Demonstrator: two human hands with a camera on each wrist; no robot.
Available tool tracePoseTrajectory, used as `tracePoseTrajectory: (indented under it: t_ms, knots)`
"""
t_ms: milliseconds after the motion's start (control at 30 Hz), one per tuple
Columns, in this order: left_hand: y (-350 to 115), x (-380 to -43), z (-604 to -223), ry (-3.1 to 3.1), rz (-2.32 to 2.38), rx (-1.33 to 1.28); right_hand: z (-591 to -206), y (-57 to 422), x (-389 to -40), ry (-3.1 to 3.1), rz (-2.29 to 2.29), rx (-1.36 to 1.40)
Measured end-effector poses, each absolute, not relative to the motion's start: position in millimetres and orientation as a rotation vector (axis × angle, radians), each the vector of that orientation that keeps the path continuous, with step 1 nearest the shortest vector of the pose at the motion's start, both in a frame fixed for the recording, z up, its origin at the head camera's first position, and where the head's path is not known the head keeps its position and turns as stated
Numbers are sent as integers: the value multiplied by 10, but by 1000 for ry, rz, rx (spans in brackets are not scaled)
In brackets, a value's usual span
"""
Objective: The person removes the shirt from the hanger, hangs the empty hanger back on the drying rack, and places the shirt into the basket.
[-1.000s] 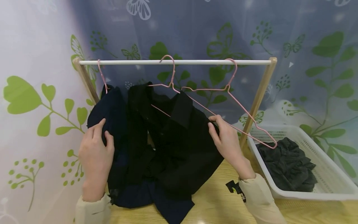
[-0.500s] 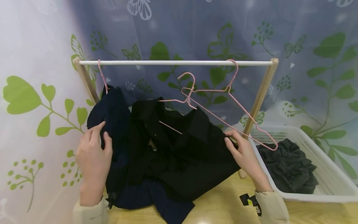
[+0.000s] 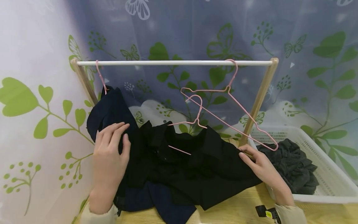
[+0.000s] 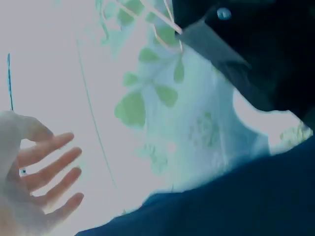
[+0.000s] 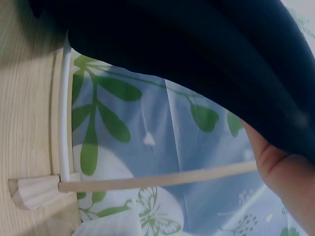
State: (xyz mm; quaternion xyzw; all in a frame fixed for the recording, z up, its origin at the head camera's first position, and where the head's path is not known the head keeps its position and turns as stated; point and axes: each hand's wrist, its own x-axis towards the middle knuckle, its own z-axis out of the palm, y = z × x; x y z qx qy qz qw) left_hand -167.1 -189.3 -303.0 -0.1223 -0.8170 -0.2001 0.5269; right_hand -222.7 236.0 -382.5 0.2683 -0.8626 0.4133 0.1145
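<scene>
A black collared shirt (image 3: 218, 165) is on a pink hanger (image 3: 199, 112), whose hook is below the rail and off it. My right hand (image 3: 261, 166) pinches the shirt's right shoulder; in the right wrist view, dark cloth hides most of that hand (image 5: 285, 182). My left hand (image 3: 112, 155) is at the shirt's left side, in front of a navy garment (image 3: 109, 115) hanging from the rail. Its fingers look loosely extended in the left wrist view, with nothing in the left hand (image 4: 44, 172). Dark navy fabric also lies under the shirt.
A white rail (image 3: 156, 63) on wooden posts (image 3: 258, 99) spans the back. Another pink hanger (image 3: 232, 84) hangs bare on its right part. Beyond the right post, a white basket (image 3: 332, 196) holds crumpled dark cloth (image 3: 293, 168). A patterned curtain (image 3: 173, 31) stands behind.
The shirt's hanger has come off the rail and dropped down and rightward with the shirt. My right hand moved right and down with it. My left hand moved slightly right and down.
</scene>
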Motion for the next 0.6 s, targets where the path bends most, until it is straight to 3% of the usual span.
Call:
tracePoseTrajectory:
  t_ms: [200,600]
  knots:
    - [-1694,-1960,-3235,-2078,-505,-460,-3845,2531,-2193,-2553,1342,796]
    - [-1793,-2524,-3974,-2448,-623,-290,-3846,2712,-2130,-2507,1489,855]
